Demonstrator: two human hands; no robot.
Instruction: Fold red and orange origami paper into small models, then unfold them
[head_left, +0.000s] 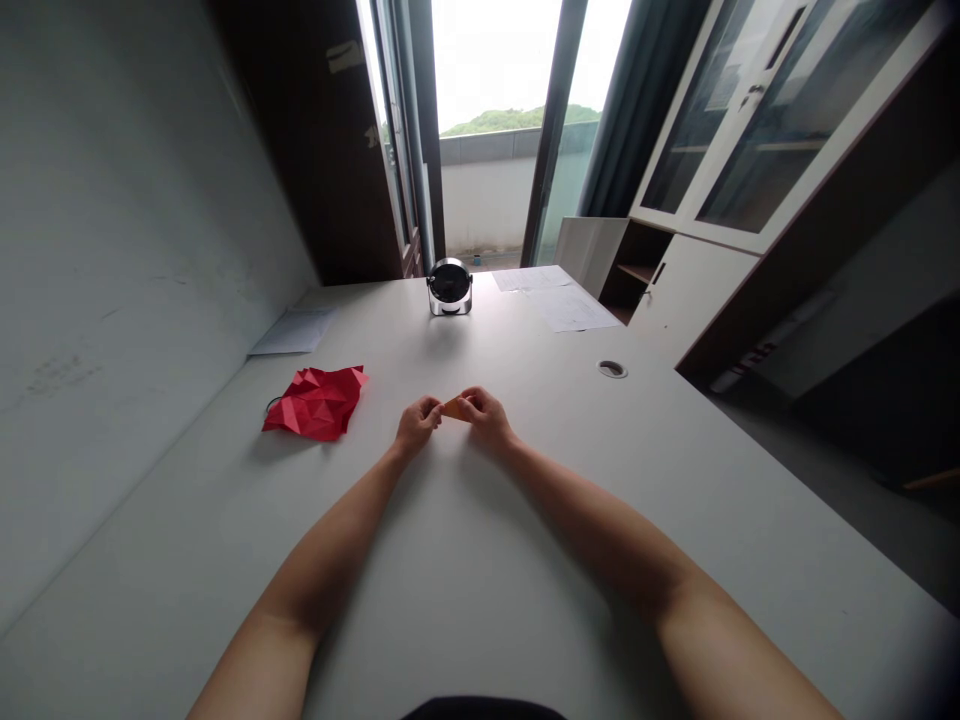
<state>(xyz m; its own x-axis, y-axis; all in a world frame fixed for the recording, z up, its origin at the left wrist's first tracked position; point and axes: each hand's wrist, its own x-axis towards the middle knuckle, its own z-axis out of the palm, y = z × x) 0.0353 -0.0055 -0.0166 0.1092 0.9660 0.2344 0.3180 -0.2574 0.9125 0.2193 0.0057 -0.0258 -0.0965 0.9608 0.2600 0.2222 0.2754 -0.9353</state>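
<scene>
We hold both arms out over the white desk (480, 560), whose smooth, matte top catches a soft glare around the round device (450, 282), a black-faced disc in a shiny, silver, U-shaped stand. Between our hands, on our side of the device and nearly in line with it, is the orange paper piece (454, 408), small, flat and roughly triangular, its narrow point aimed left. Our left hand (418, 425) pinches that point between thumb and fingertips; our right hand (486, 415) pinches the wider end, fingers curled over it. Whether the piece has several layers we cannot tell.

Left of the device and closer to us lies the red paper (315, 402), stiff and faceted with sharp creases, its edges ragged in outline, with a thin dark loop (273, 404) at its left side. Farther left of the device, white papers (292, 331) lie flat against the plain wall (135, 250). To the right of the device, thin white sheets (570, 305) lie flat; nearer us on that side, a round grommet (612, 369) rings a hole. Beyond the device stands a dark-framed glass door (551, 140).
</scene>
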